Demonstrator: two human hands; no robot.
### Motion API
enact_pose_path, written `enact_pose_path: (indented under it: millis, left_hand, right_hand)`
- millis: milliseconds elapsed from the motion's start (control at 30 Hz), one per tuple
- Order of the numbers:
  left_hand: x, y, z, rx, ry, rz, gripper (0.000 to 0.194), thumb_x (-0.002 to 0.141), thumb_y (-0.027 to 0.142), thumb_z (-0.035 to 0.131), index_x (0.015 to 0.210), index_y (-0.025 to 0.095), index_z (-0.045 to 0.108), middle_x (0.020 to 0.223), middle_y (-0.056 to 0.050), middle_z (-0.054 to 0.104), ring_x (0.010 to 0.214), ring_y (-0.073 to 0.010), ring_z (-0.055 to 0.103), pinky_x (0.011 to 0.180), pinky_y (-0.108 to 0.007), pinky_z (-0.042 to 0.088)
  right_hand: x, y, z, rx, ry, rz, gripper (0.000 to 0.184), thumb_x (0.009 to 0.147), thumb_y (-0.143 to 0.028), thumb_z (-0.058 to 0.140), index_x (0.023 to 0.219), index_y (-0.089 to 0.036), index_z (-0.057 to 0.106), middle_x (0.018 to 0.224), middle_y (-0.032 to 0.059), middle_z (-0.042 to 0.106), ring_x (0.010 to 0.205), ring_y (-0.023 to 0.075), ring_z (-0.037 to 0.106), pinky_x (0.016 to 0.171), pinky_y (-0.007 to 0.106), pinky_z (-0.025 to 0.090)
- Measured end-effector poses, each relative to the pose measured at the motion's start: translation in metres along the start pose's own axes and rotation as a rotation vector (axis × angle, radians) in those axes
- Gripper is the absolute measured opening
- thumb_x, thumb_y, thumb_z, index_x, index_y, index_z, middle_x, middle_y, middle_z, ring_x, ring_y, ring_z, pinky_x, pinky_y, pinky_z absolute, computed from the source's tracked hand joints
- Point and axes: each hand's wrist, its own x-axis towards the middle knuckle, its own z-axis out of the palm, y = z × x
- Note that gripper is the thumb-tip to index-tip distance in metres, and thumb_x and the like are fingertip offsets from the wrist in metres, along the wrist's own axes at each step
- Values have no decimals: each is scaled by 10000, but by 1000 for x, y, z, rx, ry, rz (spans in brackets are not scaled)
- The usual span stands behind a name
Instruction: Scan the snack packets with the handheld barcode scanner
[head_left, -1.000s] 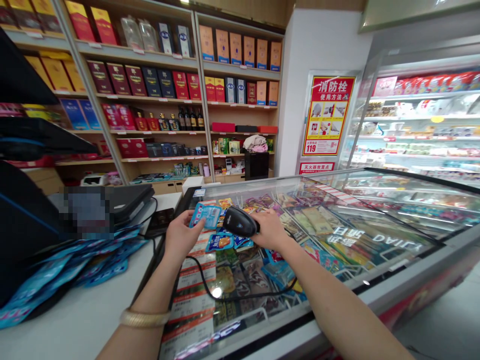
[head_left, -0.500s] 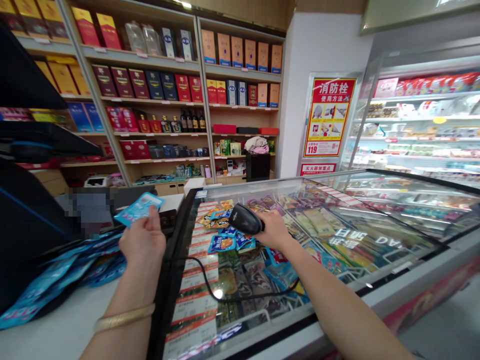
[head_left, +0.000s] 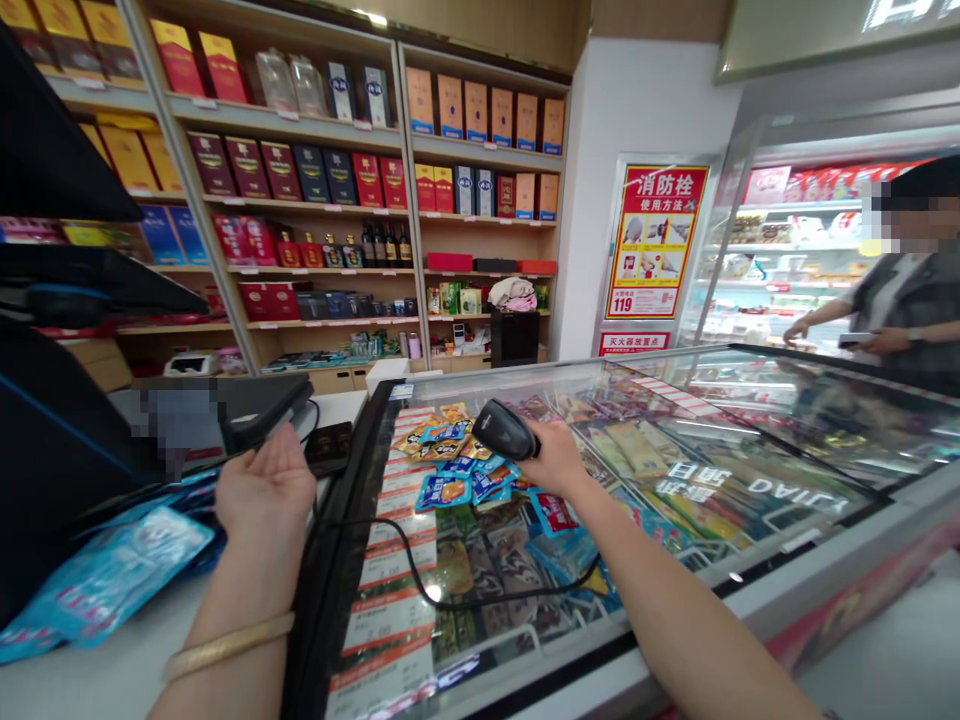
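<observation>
My right hand (head_left: 553, 456) grips a black barcode scanner (head_left: 504, 430) above the glass lid of a chest freezer (head_left: 750, 450); its black cord (head_left: 420, 575) loops back across the glass. Several small blue and orange snack packets (head_left: 446, 470) lie on the lid just left of the scanner. My left hand (head_left: 264, 488) hovers over the white counter (head_left: 135, 650) with palm up, fingers apart and nothing in it. A blue snack packet (head_left: 120, 570) is blurred just left of it, above a pile of similar blue packets.
A black register and monitor (head_left: 45, 440) stand on the left of the counter. Shelves of boxed goods and bottles (head_left: 315, 180) line the back wall. Another person (head_left: 892, 290) stands at the far right by the open refrigerated shelves (head_left: 787, 250).
My left hand carried the blue packet from under the scanner leftward over the counter and let it go; the hand is now empty. A person has come into view at the right.
</observation>
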Motion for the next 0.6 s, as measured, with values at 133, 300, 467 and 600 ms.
enact_pose_path:
  millis: [133, 300, 467, 600]
  left_hand:
    - [-9, -30, 0, 343, -204, 56, 142, 763, 126, 510, 864, 180, 593, 985, -92, 726, 1064, -208, 678, 965, -383, 542]
    - [-24, -81, -6, 1121, -695, 322, 339, 680, 241, 620, 1011, 194, 675, 1132, -123, 717, 1130, -285, 641, 1046, -463, 457]
    - [-33, -110, -9, 1419, -1044, 644, 570, 707, 183, 541, 1274, 153, 594, 1404, -130, 564, 1360, -274, 456, 1159, -436, 321]
    - [-36, -120, -6, 1542, -1110, 671, 516, 758, 140, 465, 1248, 147, 626, 1337, -158, 613, 1287, -281, 536, 1102, -425, 388]
  right_hand:
    - [0, 1, 0, -21, 6, 6, 246, 715, -296, 619, 932, -211, 698, 871, 55, 750, 859, 245, 684, 774, 294, 389]
    - [1, 4, 1, -23, -15, 29, 267, 717, -295, 626, 964, -225, 697, 917, 57, 755, 878, 240, 680, 789, 293, 394]
    - [1, 2, 1, -6, -33, 23, 292, 733, -321, 631, 1007, -241, 692, 963, 46, 755, 924, 243, 681, 815, 311, 389]
    - [2, -1, 1, -30, -62, 30, 271, 746, -340, 636, 997, -253, 685, 936, 31, 756, 926, 233, 678, 813, 311, 382]
